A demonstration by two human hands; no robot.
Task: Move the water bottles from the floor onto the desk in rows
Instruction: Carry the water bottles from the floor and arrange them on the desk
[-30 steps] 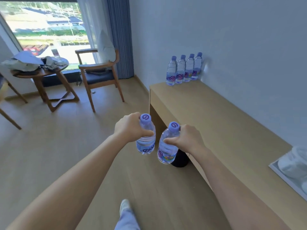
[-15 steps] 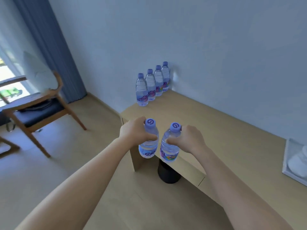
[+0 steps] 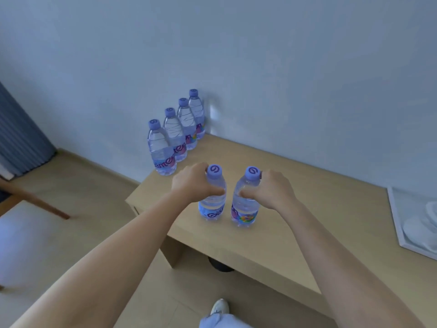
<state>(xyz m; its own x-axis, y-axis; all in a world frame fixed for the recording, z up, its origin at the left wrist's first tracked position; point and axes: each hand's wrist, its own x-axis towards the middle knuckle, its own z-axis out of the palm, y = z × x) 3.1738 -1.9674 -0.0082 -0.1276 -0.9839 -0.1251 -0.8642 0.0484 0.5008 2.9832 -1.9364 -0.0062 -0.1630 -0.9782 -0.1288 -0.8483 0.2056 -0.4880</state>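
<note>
Pale blue-grey wall across the upper frame, light wooden desk [image 3: 319, 209] running from centre to lower right, wood-look floor [image 3: 78, 197] at left. Four water bottles [image 3: 176, 134] with purple caps, upright in a touching row at the desk's far left corner, receding toward the wall. Nearer, at centre frame, two more bottles, upright and just beside each other over the desk's near left part; contact with the surface not clear. Left bottle [image 3: 212, 197] gripped around its shoulder by the left hand [image 3: 192, 183], fingers curled round it, cap showing above. Right bottle [image 3: 244, 204] gripped likewise by the right hand [image 3: 274, 191], thumb across the front, label multicoloured. Both bare forearms reaching up from the lower corners. White tray [image 3: 402, 223] at the right edge with white items, blurred. Dark round object [image 3: 221, 265] under the desk. Blue curtain [image 3: 21, 138] at the left edge, wooden chair leg [image 3: 40, 204] below it, white shoe [image 3: 220, 306] at bottom centre.
</note>
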